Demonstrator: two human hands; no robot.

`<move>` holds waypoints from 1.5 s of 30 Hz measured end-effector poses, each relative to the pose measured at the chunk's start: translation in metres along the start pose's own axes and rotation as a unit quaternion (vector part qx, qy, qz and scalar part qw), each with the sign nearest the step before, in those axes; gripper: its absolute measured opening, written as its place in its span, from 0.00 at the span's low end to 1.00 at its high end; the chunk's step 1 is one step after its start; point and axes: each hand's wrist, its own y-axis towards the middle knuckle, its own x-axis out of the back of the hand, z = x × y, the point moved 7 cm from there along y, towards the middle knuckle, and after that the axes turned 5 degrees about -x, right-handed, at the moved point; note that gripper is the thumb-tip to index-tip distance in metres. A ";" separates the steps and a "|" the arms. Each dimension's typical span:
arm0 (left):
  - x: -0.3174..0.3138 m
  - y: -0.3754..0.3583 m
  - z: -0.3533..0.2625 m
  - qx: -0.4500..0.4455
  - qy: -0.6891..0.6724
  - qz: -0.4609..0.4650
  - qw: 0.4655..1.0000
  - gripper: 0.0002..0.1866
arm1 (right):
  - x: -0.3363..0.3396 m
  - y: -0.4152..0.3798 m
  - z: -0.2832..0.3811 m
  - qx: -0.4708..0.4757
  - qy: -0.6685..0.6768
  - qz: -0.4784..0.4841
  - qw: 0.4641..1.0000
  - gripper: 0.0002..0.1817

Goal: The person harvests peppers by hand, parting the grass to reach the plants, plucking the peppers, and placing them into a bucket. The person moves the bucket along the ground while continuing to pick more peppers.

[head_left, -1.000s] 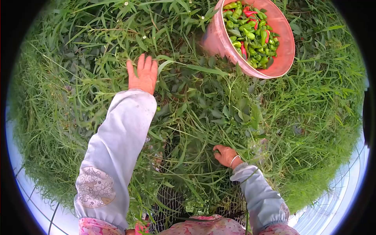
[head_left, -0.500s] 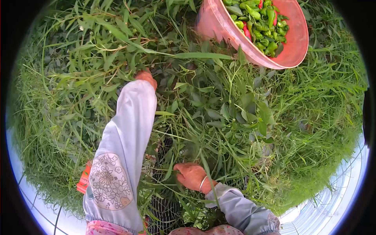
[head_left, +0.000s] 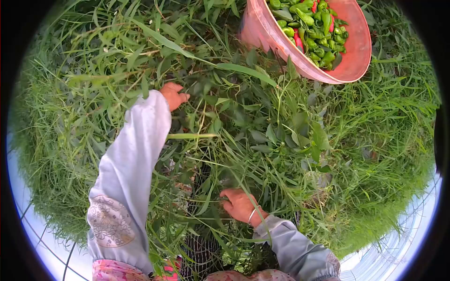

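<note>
My left hand [head_left: 173, 96] is among the leafy plants [head_left: 258, 126] at upper centre-left, its fingers curled toward the right against the foliage; whatever they may hold is too small to make out. Lower down, right of centre, my right hand [head_left: 238, 205], with a white bracelet at the wrist, has its fingers bent and pressed together near some grass blades. Its fingertips touch foliage, and I cannot make out anything in them. A tilted pink bucket [head_left: 358, 51] at the upper right holds green peppers [head_left: 304, 18] and a few red ones.
Tall grass and weeds [head_left: 384, 126] surround the plants. Dark mesh netting [head_left: 201, 248] runs up from the bottom centre. Pale plastic sheeting [head_left: 398, 248] curves along the lower right edge, with more at the lower left. A long grass blade crosses near the bucket.
My left hand has come further out of the foliage, and its forearm has shifted left. My right hand has moved slightly right and up. The leaves around my left hand have shifted.
</note>
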 end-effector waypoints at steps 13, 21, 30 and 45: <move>0.155 0.023 -0.122 -0.073 -0.007 -0.002 0.997 0.08 | 0.051 0.030 0.010 -0.001 0.167 -0.051 0.985 0.12; 0.093 -0.002 -0.200 -0.165 0.192 -0.032 0.967 0.11 | 0.148 0.078 0.091 0.168 0.212 -0.176 0.947 0.13; 0.040 -0.097 -0.223 -0.138 0.148 -0.201 0.959 0.14 | 0.182 0.161 0.113 0.177 -0.053 -0.238 0.954 0.20; -0.022 -0.222 -0.099 -0.319 0.024 -0.123 0.940 0.15 | 0.230 0.181 0.127 0.025 0.326 -0.146 0.934 0.32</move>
